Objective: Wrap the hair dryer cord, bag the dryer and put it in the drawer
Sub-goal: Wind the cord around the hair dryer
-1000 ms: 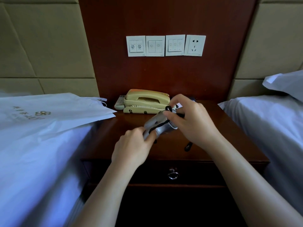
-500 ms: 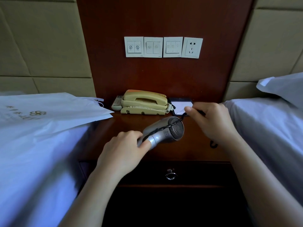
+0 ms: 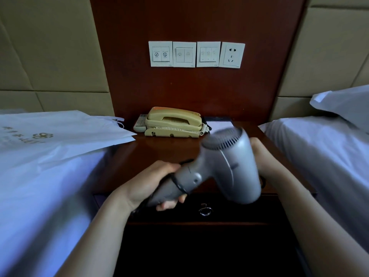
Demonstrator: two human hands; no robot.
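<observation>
Left hand [image 3: 151, 182] fingers and thumb are seen curled tightly round the handle of the hair dryer [image 3: 225, 166], which is held above the front edge of the nightstand [image 3: 159, 152] and over the shut drawer [image 3: 229, 211]. The dryer is silver-grey, with a short, fat barrel, a ring of dark vent slots at its upper end and a round hinge button where the handle meets the body; its outline is smeared by motion blur. The handle is tilted down and to the left into the palm, while the barrel is turned up and to the right. A black cord [image 3: 177, 183] is looped across the handle just beside the knuckles, and a further dark strand is visible below the wrist.

The right hand [image 3: 261, 154] is placed behind the barrel, touching or just beside it; its fingers are hidden by the dryer, so whether anything is pinched cannot be told.

A white bag [image 3: 60, 130] with a printed logo is laid flat on the left bed [image 3: 40, 196], well apart from the dryer, its corner overhanging the nightstand. At the back of the nightstand a beige telephone [image 3: 173, 120] is set between a remote [image 3: 140, 121] and a notepad [image 3: 219, 123]. A metal ring pull [image 3: 205, 211] is hung on the drawer front.
</observation>
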